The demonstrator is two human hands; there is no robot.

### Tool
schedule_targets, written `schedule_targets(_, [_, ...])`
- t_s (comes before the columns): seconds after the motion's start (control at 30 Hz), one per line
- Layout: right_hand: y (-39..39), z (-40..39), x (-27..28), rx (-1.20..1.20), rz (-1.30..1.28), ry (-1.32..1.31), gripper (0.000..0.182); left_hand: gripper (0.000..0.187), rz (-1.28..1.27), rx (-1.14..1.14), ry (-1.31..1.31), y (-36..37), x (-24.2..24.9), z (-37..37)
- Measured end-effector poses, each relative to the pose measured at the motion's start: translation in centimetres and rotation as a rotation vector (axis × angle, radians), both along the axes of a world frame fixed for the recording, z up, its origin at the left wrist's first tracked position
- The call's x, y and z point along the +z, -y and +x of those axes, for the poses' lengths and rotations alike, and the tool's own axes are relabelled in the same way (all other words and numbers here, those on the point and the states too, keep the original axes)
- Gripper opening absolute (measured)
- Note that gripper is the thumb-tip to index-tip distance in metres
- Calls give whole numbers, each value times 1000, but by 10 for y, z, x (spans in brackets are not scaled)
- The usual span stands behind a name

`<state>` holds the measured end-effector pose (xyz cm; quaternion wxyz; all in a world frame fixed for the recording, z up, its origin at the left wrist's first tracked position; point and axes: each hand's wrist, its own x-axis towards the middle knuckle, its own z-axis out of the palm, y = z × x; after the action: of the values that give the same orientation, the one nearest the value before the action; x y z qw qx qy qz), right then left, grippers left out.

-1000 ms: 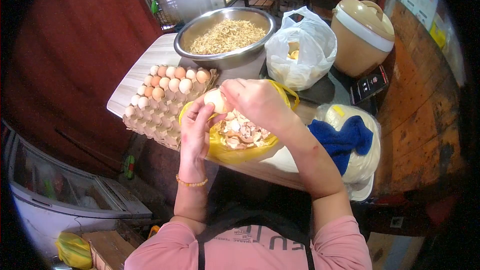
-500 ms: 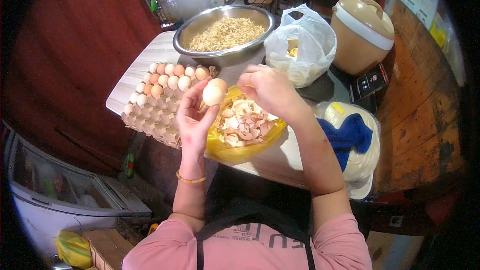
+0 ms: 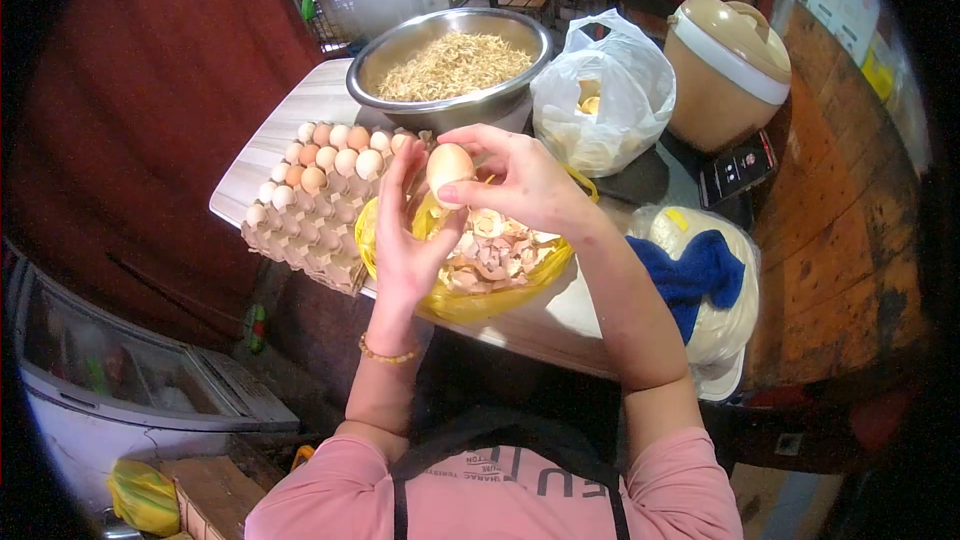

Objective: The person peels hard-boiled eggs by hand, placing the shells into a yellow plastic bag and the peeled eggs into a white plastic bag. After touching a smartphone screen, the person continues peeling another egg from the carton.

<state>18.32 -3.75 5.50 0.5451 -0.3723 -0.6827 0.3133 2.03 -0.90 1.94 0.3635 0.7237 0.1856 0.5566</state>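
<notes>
A pale egg [image 3: 448, 164] is held up over the table between both hands. My left hand [image 3: 408, 235] cups it from the left with the fingers raised. My right hand [image 3: 520, 185] grips it from the right, thumb pressed under it. Directly below sits a yellow plastic bag [image 3: 470, 302] holding several broken eggshells [image 3: 495, 250]. To the left lies a cardboard egg tray [image 3: 310, 230] with rows of eggs [image 3: 340, 160] at its far end.
A steel bowl of dried strips [image 3: 452, 65] stands at the back. A white plastic bag [image 3: 600, 100], a beige lidded pot [image 3: 725, 70], a phone [image 3: 738, 168] and a blue cloth [image 3: 690, 275] on a white bundle lie to the right.
My right hand has come back onto the egg from above the bag. The egg has risen slightly and both hands now grip it.
</notes>
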Motion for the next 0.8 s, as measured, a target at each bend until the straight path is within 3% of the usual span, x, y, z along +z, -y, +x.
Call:
schedule_targets(0.07, [-1, -1, -1, -9, -9, -22, 46, 71, -104, -76, 2, -3, 1, -4])
schedule_targets(0.13, [-5, -3, -4, -65, 83, -24, 45, 65, -398, -360, 171, -6, -2, -6])
schedule_targets(0.27, [2, -6, 3, -144, 52, 126, 40, 55, -408, -270, 175, 0, 1, -5])
schedule_targets(0.33, [2, -10, 2, -316, 271, 358, 35, 54, -410, -245, 172, -1, -2, -6])
schedule_targets(0.53, [-1, -10, -5, -448, 404, 582, 27, 50, -457, -172, 207, -3, -8, -6])
schedule_targets(0.8, [-2, -12, -5, -480, 602, 608, 14, 42, -489, -154, 132, -5, -14, -11])
